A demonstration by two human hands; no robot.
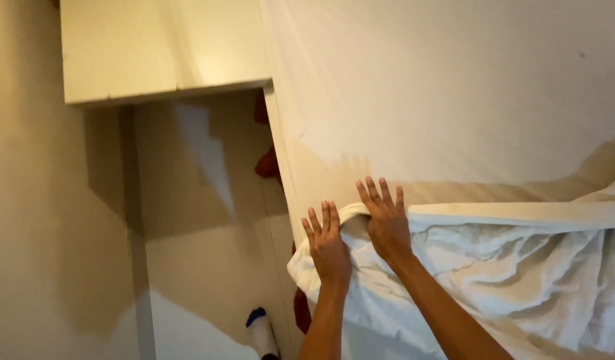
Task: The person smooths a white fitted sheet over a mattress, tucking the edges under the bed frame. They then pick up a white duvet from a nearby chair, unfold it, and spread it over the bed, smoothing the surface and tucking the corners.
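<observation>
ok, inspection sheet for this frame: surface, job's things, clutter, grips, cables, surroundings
surface: mattress under a smooth cream fitted sheet, shadow band across it.
job's things: folded-back edge of a white sheet, crumpled white bedding below it; its corner hangs over the bed edge.
clutter: red cloth in the gap beside the bed; white sock with blue toe on the floor.
grips: left hand flat on the sheet corner, fingers spread; right hand flat on the folded edge, fingers spread. Neither closed on anything.
cables: nothing seen.
surroundings: cream shelf or cabinet top upper left, pale wall, light floor.
</observation>
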